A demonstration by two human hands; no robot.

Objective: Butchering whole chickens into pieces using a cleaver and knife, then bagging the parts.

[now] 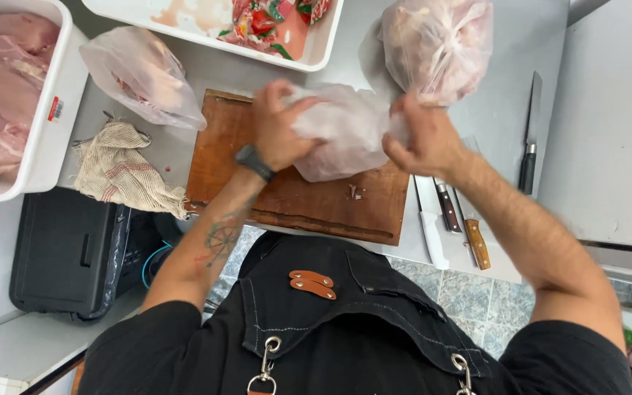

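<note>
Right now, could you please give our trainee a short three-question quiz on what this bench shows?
1. True or false: both hands, the left hand and the right hand, grip the plastic bag over the wooden cutting board.
2. Which lies left of the board? A) a checked cloth B) a knife C) a scale
3. Fill in: the dark-handled knife lies to the ____ of the board.

Key: 1 true; 2 A; 3 right.
</note>
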